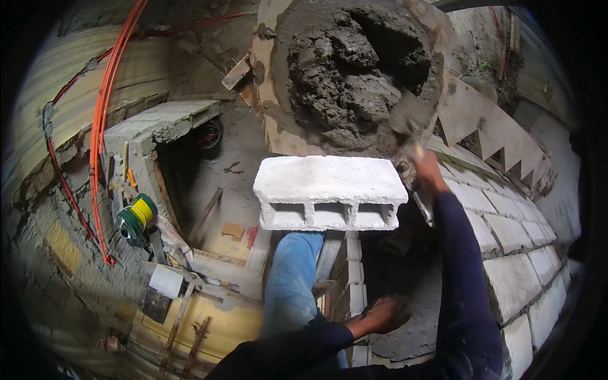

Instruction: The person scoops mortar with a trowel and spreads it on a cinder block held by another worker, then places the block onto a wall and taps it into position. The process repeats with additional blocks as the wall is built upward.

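My right hand (pixel 428 172) is closed round the handle of a trowel (pixel 413 117). Its blade, smeared by motion, is at the near right edge of a heap of wet grey mortar (pixel 342 76). Nearer to me, a pale hollow concrete block (pixel 332 179) lies across the middle, its three openings facing me. My left hand (pixel 387 315) is low down, right of my knee, beside a narrow column of blocks (pixel 356 278). Its fingers are curled in, and nothing shows in them.
The mortar lies on a wooden board (pixel 278 130). A block wall (pixel 510 253) rises at the right, with a notched board (pixel 500 126) above it. Orange tubes (pixel 104 126) hang at the left, near a green and yellow spool (pixel 136 215). Jeans (pixel 291 272) show below the block.
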Demonstrator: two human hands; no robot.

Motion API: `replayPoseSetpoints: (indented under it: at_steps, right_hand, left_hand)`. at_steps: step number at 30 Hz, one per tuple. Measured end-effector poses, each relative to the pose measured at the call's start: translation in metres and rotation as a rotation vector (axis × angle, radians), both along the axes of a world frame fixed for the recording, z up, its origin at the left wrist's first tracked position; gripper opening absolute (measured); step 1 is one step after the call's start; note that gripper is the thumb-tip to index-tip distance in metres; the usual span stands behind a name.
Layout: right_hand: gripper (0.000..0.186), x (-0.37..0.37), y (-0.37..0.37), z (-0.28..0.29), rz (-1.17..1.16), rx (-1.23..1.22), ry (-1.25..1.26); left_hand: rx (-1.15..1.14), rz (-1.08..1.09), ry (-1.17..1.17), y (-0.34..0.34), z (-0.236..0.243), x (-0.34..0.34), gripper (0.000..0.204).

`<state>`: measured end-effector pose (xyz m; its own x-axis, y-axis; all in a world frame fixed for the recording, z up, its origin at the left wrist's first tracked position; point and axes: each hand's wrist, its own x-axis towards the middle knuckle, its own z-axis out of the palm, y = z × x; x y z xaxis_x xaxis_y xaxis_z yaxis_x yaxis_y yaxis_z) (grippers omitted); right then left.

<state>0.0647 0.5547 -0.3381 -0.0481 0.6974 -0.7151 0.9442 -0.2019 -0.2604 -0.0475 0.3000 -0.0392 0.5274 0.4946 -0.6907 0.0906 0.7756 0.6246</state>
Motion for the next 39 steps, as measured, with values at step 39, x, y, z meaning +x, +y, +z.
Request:
replayPoseSetpoints:
  at_steps: [39]
  right_hand:
    - [0.037, -0.080, -0.080, 0.248, -0.030, 0.176, 0.262]
  left_hand:
    - [0.154, -0.798, 0.198, -0.039, -0.017, 0.013, 0.056]
